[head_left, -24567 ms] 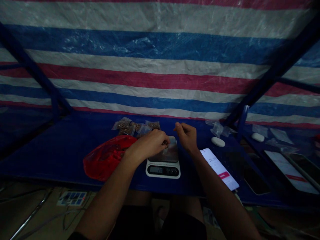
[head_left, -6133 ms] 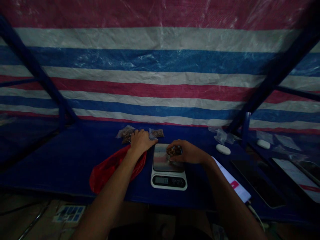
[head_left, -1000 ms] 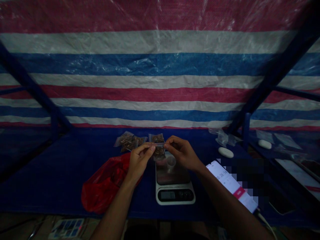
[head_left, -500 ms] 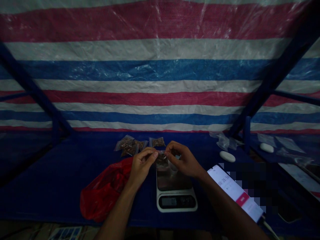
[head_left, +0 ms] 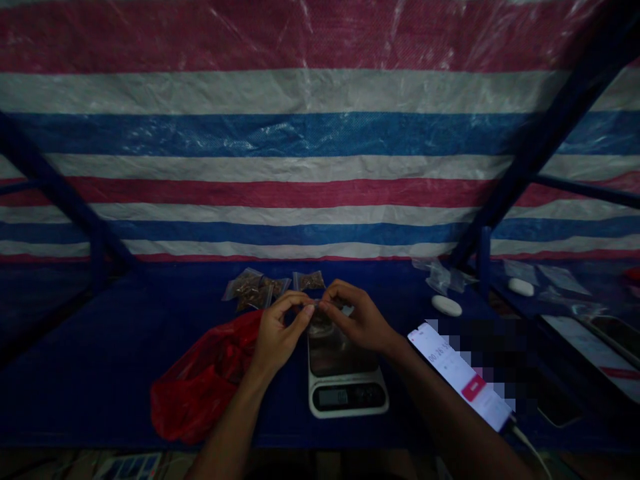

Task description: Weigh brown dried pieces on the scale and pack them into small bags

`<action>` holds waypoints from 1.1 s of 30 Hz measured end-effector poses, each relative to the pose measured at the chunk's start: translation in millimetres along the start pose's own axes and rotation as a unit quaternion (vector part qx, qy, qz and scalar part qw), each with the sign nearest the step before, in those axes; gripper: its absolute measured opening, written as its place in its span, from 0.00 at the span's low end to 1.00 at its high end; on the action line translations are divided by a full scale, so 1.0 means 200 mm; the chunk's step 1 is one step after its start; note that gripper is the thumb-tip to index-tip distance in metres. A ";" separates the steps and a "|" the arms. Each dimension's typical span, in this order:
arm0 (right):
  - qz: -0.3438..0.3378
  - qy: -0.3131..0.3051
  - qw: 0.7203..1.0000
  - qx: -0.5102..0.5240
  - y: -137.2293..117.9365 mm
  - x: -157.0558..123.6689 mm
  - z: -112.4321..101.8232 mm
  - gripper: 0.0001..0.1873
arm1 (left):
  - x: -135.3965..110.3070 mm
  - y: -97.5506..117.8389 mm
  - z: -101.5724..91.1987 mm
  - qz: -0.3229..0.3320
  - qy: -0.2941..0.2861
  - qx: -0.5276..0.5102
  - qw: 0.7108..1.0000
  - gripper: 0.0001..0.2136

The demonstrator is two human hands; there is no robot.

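Note:
My left hand (head_left: pixel 277 333) and my right hand (head_left: pixel 355 320) meet over the far end of a small white kitchen scale (head_left: pixel 345 373). Both pinch the top edge of a small clear plastic bag (head_left: pixel 318 315) with dark brown bits inside. The bag hangs between my fingertips just above the scale's steel plate. Behind my hands lie several filled small bags (head_left: pixel 260 288) on the blue shelf (head_left: pixel 120 333). A red plastic bag (head_left: pixel 205 380) lies crumpled left of the scale, under my left wrist.
A lit phone (head_left: pixel 463 377) lies right of the scale with a cable at its near end. A white oval case (head_left: pixel 447 305) and empty clear bags (head_left: pixel 440 275) sit further right. Dark blue frame posts stand on both sides. A striped tarp hangs behind.
In the last second my hands have lowered the small bag toward the scale and closed in on its top edge. The view has shifted slightly.

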State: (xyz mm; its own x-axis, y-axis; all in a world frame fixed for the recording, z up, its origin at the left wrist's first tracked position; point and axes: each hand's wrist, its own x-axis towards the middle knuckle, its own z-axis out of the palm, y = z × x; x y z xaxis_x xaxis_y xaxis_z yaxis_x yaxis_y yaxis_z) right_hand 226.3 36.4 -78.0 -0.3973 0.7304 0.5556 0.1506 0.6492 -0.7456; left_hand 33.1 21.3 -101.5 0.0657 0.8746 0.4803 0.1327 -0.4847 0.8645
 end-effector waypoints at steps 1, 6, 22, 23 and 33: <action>-0.003 0.005 1.000 0.001 -0.01 0.00 0.01 0.07 | 0.00 0.00 0.00 0.005 0.001 0.003 1.000 0.07; -0.024 0.014 1.000 -0.010 -0.03 0.01 0.03 0.05 | 0.00 0.02 -0.01 0.022 0.016 0.006 1.000 0.07; -0.028 0.046 0.998 -0.032 -0.01 0.01 -0.02 0.07 | 0.01 0.04 -0.02 -0.016 0.060 -0.006 0.998 0.08; -0.031 0.047 0.998 -0.029 -0.01 0.01 -0.01 0.07 | 0.01 0.03 -0.02 -0.012 0.060 -0.004 0.998 0.08; -0.024 0.031 0.999 -0.005 -0.03 0.02 0.00 0.09 | 0.00 0.04 -0.04 -0.024 0.023 -0.004 0.999 0.09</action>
State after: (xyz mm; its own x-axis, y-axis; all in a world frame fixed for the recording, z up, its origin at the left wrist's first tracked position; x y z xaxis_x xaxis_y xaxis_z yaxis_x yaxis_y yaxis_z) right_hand 224.5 35.7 -71.3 -0.3480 0.7096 0.6127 0.1424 0.6860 -0.7136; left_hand 26.1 18.1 -93.1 0.0143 0.8959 0.4440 0.1274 -0.4421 0.8879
